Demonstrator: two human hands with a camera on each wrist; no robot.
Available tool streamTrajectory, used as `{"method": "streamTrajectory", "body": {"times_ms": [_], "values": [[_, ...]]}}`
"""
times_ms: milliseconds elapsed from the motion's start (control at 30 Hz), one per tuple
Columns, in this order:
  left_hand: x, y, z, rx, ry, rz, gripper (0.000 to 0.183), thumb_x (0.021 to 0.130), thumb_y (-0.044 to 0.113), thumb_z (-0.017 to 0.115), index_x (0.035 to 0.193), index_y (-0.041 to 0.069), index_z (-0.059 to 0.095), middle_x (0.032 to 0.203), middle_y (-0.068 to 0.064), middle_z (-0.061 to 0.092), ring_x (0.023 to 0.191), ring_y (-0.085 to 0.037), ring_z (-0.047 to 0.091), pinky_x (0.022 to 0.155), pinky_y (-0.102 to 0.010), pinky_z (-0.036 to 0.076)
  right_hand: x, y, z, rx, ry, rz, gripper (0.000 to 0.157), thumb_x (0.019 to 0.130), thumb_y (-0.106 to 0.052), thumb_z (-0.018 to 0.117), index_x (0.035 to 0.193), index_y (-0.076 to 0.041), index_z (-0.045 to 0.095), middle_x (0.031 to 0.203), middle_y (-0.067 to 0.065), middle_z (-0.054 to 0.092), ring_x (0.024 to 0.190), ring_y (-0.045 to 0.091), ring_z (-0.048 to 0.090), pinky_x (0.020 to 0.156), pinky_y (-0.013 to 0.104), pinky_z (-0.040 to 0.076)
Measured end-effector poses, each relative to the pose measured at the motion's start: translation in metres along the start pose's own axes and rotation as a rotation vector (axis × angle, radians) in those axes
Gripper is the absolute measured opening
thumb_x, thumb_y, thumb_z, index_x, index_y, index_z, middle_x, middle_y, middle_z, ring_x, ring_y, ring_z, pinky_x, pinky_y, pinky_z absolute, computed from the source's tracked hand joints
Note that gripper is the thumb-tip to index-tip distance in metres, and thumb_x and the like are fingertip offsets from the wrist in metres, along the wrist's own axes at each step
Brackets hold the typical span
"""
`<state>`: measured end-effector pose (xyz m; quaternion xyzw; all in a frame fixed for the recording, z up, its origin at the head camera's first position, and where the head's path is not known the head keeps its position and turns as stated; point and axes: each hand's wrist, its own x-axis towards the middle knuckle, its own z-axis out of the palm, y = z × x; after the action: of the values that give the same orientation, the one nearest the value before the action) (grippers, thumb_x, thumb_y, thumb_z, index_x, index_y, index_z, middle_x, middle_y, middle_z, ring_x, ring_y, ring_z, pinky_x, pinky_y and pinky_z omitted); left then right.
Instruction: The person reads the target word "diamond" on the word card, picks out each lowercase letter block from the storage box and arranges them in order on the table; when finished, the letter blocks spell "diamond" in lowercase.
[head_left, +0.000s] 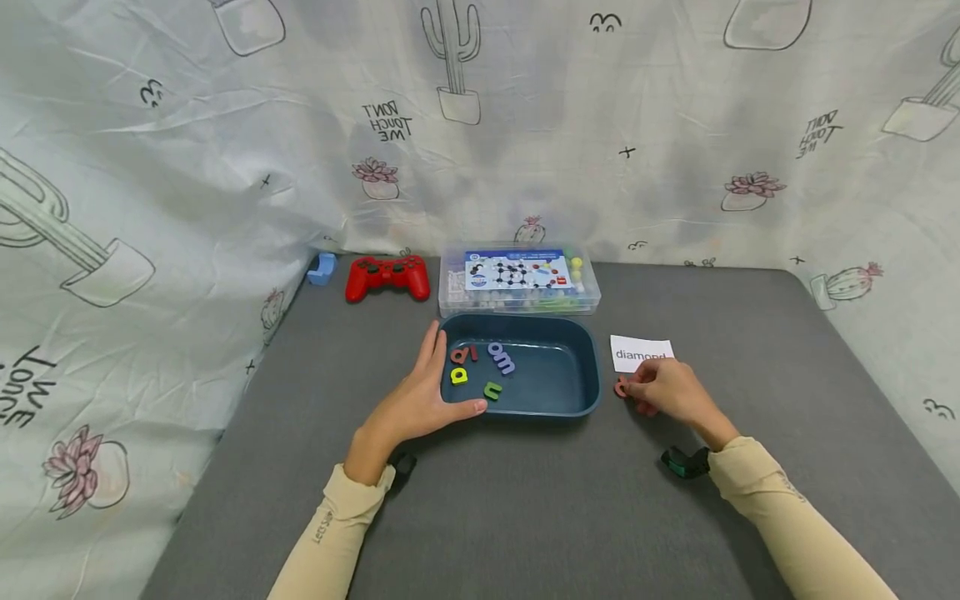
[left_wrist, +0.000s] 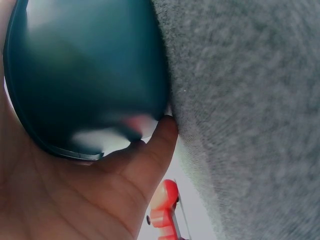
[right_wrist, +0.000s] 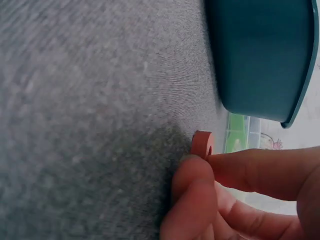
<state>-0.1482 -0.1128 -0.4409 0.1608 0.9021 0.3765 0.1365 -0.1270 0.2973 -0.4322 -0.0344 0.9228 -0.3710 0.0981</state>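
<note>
My left hand [head_left: 423, 398] grips the left end of a dark blue tray [head_left: 581, 367], thumb on the front rim and fingers along the left side. In the left wrist view the palm lies close against the tray wall [left_wrist: 100, 60]. My right hand [head_left: 671, 390] pinches a small red toy letter [head_left: 620, 387] between thumb and fingers, right at the table surface. Fingers cover part of that letter, which shows a round end [right_wrist: 202, 143] in the right wrist view. Just behind it lies a white card [head_left: 637, 350] printed "diamond", its lower edge partly covered by the hand.
Inside the tray are a yellow letter [head_left: 459, 377], a green n [head_left: 492, 391], purple letters [head_left: 503, 363] and red letters [head_left: 460, 356]. Behind it stand a clear plastic case [head_left: 450, 292] and a red game controller [head_left: 386, 277]. A blue object [head_left: 322, 268] sits at the back left.
</note>
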Motion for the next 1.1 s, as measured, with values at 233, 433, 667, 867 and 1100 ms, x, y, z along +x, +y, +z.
{"method": "streamTrajectory", "body": {"times_ms": [233,433,667,867,1100], "values": [[0.001,0.002,0.0,0.0,-0.002,-0.006,0.128,0.088,0.061,0.079,0.172,0.011,-0.003,0.178,-0.001,-0.02,0.161,-0.041,0.015,0.118,-0.066,0.033,-0.002,0.003,0.003,0.01,-0.015,0.056,0.026,0.099,-0.016,0.073,0.077,-0.006,0.066,0.063,0.002,0.064,0.055,0.018,0.063,0.052,0.034,0.053],[0.002,0.002,0.001,0.01,-0.004,-0.018,0.13,0.087,0.062,0.08,0.172,0.011,-0.004,0.178,-0.001,-0.02,0.161,-0.04,0.015,0.118,-0.066,0.033,-0.004,0.008,0.006,0.032,0.008,0.082,0.026,0.1,-0.018,0.073,0.077,-0.006,0.066,0.065,0.002,0.065,0.057,0.019,0.064,0.053,0.034,0.055],[0.002,0.001,0.001,0.012,0.003,-0.01,0.13,0.088,0.062,0.079,0.172,0.011,-0.004,0.178,-0.001,-0.02,0.162,-0.04,0.013,0.119,-0.066,0.032,-0.007,0.012,0.009,0.094,0.034,0.071,0.027,0.101,-0.019,0.075,0.081,-0.002,0.067,0.068,0.004,0.066,0.059,0.021,0.066,0.053,0.034,0.056],[0.002,0.001,0.002,0.013,0.005,-0.009,0.13,0.087,0.062,0.08,0.172,0.012,-0.004,0.178,0.0,-0.02,0.162,-0.039,0.013,0.119,-0.066,0.033,-0.009,0.008,0.003,0.2,0.052,0.089,0.03,0.106,-0.019,0.067,0.087,0.003,0.069,0.073,0.007,0.067,0.062,0.021,0.067,0.056,0.034,0.059],[0.002,0.0,0.002,0.002,0.003,-0.007,0.129,0.088,0.06,0.08,0.172,0.011,-0.005,0.178,0.0,-0.02,0.162,-0.038,0.011,0.119,-0.066,0.032,-0.007,-0.007,-0.015,0.398,0.152,0.04,0.036,0.112,-0.019,0.056,0.119,0.016,0.064,0.096,0.015,0.071,0.076,0.019,0.071,0.068,0.031,0.062]]}}
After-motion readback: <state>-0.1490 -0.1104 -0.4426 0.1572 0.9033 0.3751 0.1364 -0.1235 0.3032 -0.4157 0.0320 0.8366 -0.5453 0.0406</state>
